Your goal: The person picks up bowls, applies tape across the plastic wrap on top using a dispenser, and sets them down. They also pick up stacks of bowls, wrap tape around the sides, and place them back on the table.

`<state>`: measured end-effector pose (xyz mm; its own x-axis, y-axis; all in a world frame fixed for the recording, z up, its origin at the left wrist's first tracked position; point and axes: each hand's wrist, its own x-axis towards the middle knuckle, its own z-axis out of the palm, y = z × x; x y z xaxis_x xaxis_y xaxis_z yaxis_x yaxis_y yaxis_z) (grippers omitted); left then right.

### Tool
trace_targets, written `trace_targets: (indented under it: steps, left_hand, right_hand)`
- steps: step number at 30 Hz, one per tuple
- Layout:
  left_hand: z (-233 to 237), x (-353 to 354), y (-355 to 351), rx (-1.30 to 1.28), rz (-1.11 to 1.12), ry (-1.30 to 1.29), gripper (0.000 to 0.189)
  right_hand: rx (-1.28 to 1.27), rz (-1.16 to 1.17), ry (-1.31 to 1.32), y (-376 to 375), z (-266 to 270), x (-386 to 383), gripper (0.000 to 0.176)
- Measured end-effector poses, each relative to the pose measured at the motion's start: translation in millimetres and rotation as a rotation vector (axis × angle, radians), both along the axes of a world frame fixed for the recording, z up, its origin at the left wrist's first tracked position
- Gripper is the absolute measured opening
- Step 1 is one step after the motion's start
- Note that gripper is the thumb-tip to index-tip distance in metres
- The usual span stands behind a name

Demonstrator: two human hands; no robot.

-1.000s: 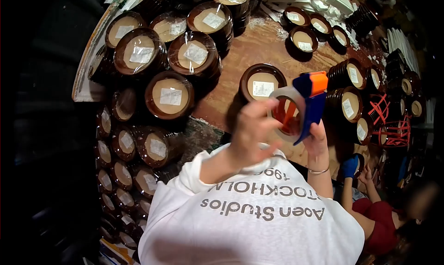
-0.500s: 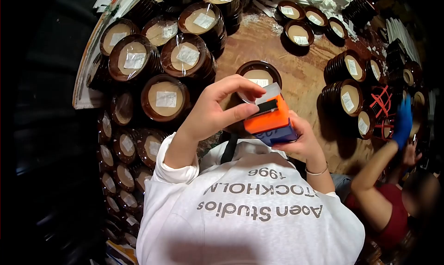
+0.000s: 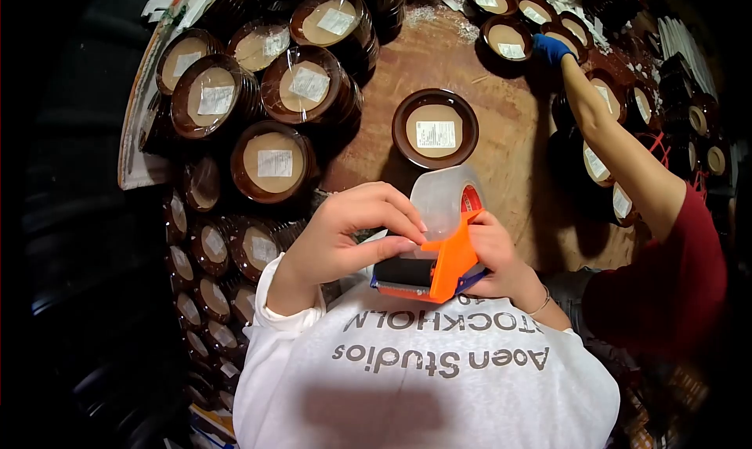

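Note:
My right hand [image 3: 501, 255] is wrapped around an orange and blue tape dispenser [image 3: 450, 265] held in front of my chest. A wide roll of clear tape [image 3: 439, 198] sits in it, with a black roller [image 3: 403, 272] and a toothed edge towards me. My left hand [image 3: 356, 233] has its thumb and fingertips pinched at the clear tape beside the roller. Just beyond the dispenser, a brown round dish [image 3: 435, 155] with a beige centre and a white printed label [image 3: 435, 134] lies on the wooden table.
Stacks of film-wrapped brown dishes [image 3: 305, 85] crowd the left side. More dishes [image 3: 505, 41] stand at the back right and along the right. A co-worker's blue-gloved hand [image 3: 552, 49] reaches across the wooden table [image 3: 501, 128] from the right, touching the dishes there.
The dispenser has turned and come closer to my body, showing the tape roll and roller; my left hand moved with it. The co-worker's arm has swung forward to the back dishes.

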<state>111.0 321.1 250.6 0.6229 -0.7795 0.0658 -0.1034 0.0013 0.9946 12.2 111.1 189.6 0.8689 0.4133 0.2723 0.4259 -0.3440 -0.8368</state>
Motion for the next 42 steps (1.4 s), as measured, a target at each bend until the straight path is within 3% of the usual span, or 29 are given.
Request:
trace_targets:
  steps: [4, 15, 24, 28, 30, 32, 34, 36, 38, 42]
  left_hand:
    - [0.8, -0.1, 3.8, 0.033, -0.025, -0.047, 0.011]
    - [0.2, 4.3, 14.8, -0.021, -0.148, 0.058, 0.014]
    - [18.8, 9.9, 17.0, 0.054, -0.3, -0.173, 0.008]
    - [23.4, 9.3, 18.8, 0.055, -0.288, -0.143, 0.009]
    - [26.3, 9.1, 22.3, 0.006, -0.149, -0.098, 0.011]
    - [28.8, 11.0, 26.1, -0.024, -0.12, -0.062, 0.014]
    - [26.2, 9.5, 29.8, 0.031, 0.046, -0.119, 0.017]
    - [20.7, 13.1, 33.0, 0.042, -0.037, -0.191, 0.024]
    - [16.6, 11.0, 28.4, 0.14, -0.055, -0.438, 0.032]
    - [5.1, 6.4, 15.6, 0.012, -0.07, -0.433, 0.041]
  right_hand:
    - [0.037, 0.01, -0.08, 5.4, 3.9, 4.8, 0.027]
    - [0.074, 0.06, -0.08, 10.7, 0.4, 0.0, 0.027]
    - [0.024, 0.052, -0.171, 16.7, 3.8, 3.9, 0.02]
    - [-0.035, 0.06, -0.09, 12.3, -3.6, -5.4, 0.023]
    - [-0.043, 0.059, -0.114, 9.7, -7.8, -7.4, 0.023]
    - [-0.051, 0.056, -0.139, 9.3, -8.2, -7.5, 0.022]
    - [-0.076, 0.074, -0.14, 8.5, -4.7, -5.0, 0.022]
    - [-0.048, 0.06, -0.142, 13.1, 5.3, 0.0, 0.022]
    - [-0.019, 0.043, -0.148, 15.4, 7.9, 3.3, 0.021]
    - [0.11, 0.088, -0.14, 16.5, 0.8, 5.4, 0.025]
